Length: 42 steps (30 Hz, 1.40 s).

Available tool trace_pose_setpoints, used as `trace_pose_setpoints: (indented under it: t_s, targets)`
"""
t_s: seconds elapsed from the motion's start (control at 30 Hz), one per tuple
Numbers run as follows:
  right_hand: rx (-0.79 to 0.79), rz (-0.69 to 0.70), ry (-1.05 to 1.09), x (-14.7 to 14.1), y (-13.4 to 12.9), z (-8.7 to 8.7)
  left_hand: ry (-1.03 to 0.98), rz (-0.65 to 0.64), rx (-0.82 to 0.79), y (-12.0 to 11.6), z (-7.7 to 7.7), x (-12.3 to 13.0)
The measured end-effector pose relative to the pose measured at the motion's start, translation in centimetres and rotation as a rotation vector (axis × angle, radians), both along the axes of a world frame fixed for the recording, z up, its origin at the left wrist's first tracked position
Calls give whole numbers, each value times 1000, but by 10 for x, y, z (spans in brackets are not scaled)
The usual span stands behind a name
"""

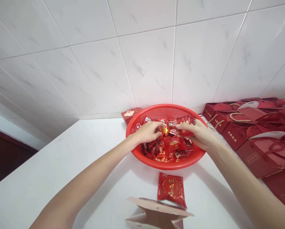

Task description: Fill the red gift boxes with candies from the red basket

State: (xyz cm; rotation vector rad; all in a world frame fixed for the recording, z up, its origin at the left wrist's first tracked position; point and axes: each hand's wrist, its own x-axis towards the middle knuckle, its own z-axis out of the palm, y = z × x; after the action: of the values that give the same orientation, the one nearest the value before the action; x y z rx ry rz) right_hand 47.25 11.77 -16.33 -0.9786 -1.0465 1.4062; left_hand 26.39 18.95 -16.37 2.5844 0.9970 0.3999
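A round red plastic basket (166, 165) holds many small red wrapped packets (174, 144). My left hand (150, 131) reaches over its left side, fingers curled down among the packets; what the fingertips hold, if anything, is hidden. At the basket's right side, my right hand (197, 132) is closed on red packets (186, 122) between thumb and fingers. A flat red packet with gold writing (171, 189) lies in front of the basket. Nearest to me stands an open paper box (159, 216) with its top flaps apart.
Many red gift boxes (240, 130) with rope handles crowd the right side of the white table (90, 146). A red patterned box (130, 115) sits behind the basket's left edge. A white tiled wall (147, 63) rises behind the table.
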Motion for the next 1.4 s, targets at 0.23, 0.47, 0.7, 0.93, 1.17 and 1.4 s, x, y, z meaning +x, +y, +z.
trace_pose_setpoints:
  t_s: [0.23,0.47,0.7,0.93,1.17,1.4]
  targets:
    - [-24,2,-25,-3,-1,2,-77,0,129,3,-1,0]
    - [7,67,-120,-6,-2,3,-293,-227,-153,-7,9,0]
    - [25,51,-168,-6,-1,-2,-133,-291,-147,-14,7,7]
    - [40,-88,-220,-7,-3,3,299,-470,-317,-24,-9,9]
    - [32,-124,-172,-9,-2,3,330,-48,-106,1,-22,8]
    - [98,-189,-130,-9,-1,1,375,-195,-62,-7,-13,8]
